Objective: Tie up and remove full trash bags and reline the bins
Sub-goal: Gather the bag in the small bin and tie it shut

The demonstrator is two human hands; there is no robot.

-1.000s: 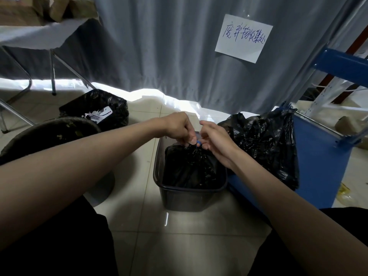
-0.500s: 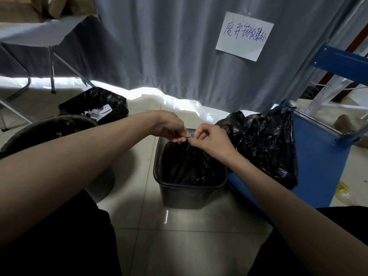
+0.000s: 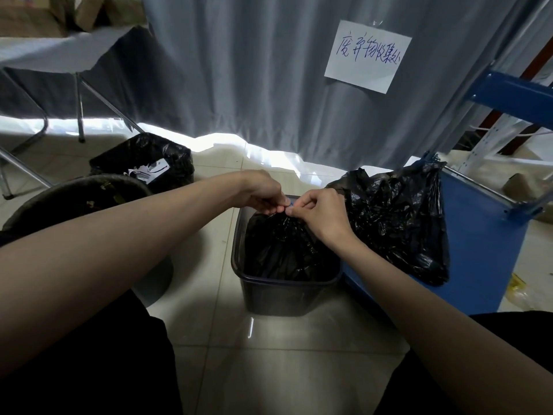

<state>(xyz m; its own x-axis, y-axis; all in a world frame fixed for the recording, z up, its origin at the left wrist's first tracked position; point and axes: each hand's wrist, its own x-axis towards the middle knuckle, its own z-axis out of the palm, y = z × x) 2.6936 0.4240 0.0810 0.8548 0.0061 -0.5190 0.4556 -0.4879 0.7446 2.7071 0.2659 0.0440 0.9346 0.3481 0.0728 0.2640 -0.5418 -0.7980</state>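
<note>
Both hands meet over the bin (image 3: 287,290), fingertips touching. The left hand (image 3: 263,191) has its fingers curled and pinches the gathered neck of the bag (image 3: 281,250); the right hand (image 3: 317,209) pinches the same neck from the other side, fingers bent, thumb side up. A small bit of blue shows right at the pinch, between the two sets of fingertips; what it is cannot be told.

The bag hangs straight down from the grip, its black plastic drawn into tight pleats at the top and widening below, with its body sitting inside the bin. The bin is a dark, squarish tub standing on the tiled floor (image 3: 209,339) directly under the hands.

Just right of the grip a second bag (image 3: 395,217), black and crumpled, hangs against the side of a blue cart (image 3: 484,250). Left of the grip, well apart, a round bin (image 3: 74,202) holds some scraps; beyond it a lined bin (image 3: 143,163) has paper in it. Behind the grip hangs a grey curtain (image 3: 239,70) with a handwritten sign (image 3: 368,56) stuck to it. Far up left stands a table (image 3: 54,52) with cardboard boxes on it
</note>
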